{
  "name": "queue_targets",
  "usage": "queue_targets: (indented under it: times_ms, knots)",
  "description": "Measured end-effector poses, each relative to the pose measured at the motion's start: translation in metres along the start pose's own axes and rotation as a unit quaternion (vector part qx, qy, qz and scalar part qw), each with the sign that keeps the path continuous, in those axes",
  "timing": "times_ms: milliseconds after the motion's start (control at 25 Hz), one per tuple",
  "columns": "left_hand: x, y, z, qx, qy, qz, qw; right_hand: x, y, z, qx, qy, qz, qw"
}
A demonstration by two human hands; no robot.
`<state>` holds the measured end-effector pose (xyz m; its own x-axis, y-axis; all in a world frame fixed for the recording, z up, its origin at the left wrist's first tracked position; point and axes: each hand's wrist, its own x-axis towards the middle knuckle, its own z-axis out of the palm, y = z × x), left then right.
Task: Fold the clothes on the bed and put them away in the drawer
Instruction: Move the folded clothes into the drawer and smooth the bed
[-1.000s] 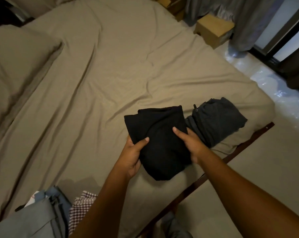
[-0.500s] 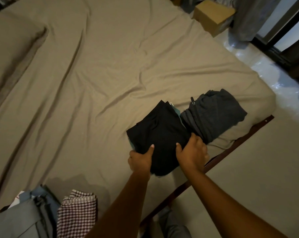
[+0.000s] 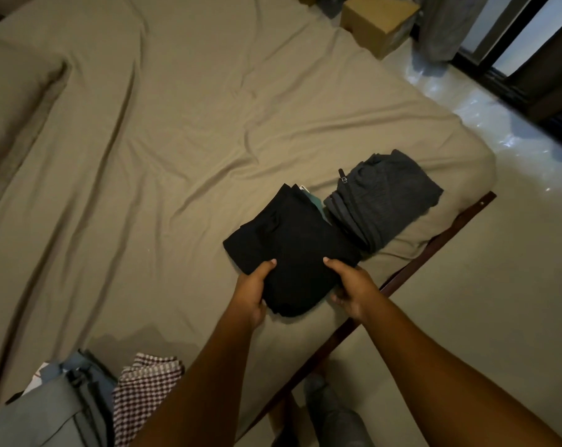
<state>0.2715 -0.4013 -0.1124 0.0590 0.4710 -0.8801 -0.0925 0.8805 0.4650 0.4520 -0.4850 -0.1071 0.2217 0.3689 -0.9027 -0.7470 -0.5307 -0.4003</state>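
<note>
Folded black garment (image 3: 292,250) lies on the bed (image 3: 176,124), with a grey garment (image 3: 382,201) touching at its 2 o'clock. Left hand (image 3: 252,290) and right hand (image 3: 350,285) grip its near edge, thumbs on top. Step: probably lifting the fold. Next: carry it level to the drawer, which is not in view.

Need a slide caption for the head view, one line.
On the bed, left hand and right hand grip a folded black garment beside a folded grey garment.
</note>
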Motion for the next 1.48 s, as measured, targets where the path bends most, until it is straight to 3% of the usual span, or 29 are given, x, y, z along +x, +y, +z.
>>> queue_targets:
  times_ms: [120, 240, 320, 520, 640, 760, 840, 960, 1120, 1280, 1400, 1480]
  knots:
    - [-0.026, 0.007, -0.008, 0.001, -0.022, 0.000, 1.000, -0.031, 0.001, -0.007, 0.102, -0.070, 0.075, 0.989]
    - [-0.061, 0.015, -0.032, 0.005, -0.055, -0.024, 0.998, -0.048, 0.028, -0.018, 0.242, -0.182, 0.062, 0.951]
    - [-0.086, 0.021, -0.050, 0.019, -0.070, -0.040, 0.997, -0.056, 0.049, -0.019, 0.302, -0.200, 0.079, 0.929]
    - [-0.149, 0.041, -0.098, 0.161, -0.127, -0.031, 0.978, -0.112, 0.076, -0.023, 0.219, -0.220, 0.099, 0.945]
    - [-0.176, 0.059, -0.117, 0.293, -0.198, 0.003, 0.935, -0.163, 0.082, -0.027, 0.127, -0.238, 0.068, 0.960]
    - [-0.205, 0.064, -0.117, 0.410, -0.272, 0.053, 0.869, -0.213, 0.095, -0.036, -0.053, -0.191, -0.024, 0.980]
    - [-0.228, 0.058, -0.109, 0.442, -0.312, 0.094, 0.836, -0.246, 0.111, -0.044, -0.106, -0.158, -0.098, 0.977]
    - [-0.258, 0.038, -0.090, 0.449, -0.367, 0.116, 0.807, -0.290, 0.136, -0.067, -0.057, -0.094, -0.188, 0.976]
    - [-0.284, 0.004, -0.048, 0.416, -0.376, 0.045, 0.827, -0.345, 0.162, -0.117, 0.037, -0.002, -0.283, 0.958]
    - [-0.312, -0.046, 0.002, 0.420, -0.402, 0.032, 0.813, -0.395, 0.190, -0.166, 0.148, 0.053, -0.345, 0.925]
    - [-0.348, -0.096, 0.047, 0.438, -0.449, 0.011, 0.779, -0.434, 0.223, -0.209, 0.227, 0.093, -0.359, 0.901]
    - [-0.374, -0.136, 0.079, 0.471, -0.487, 0.005, 0.736, -0.458, 0.249, -0.244, 0.284, 0.127, -0.347, 0.885]
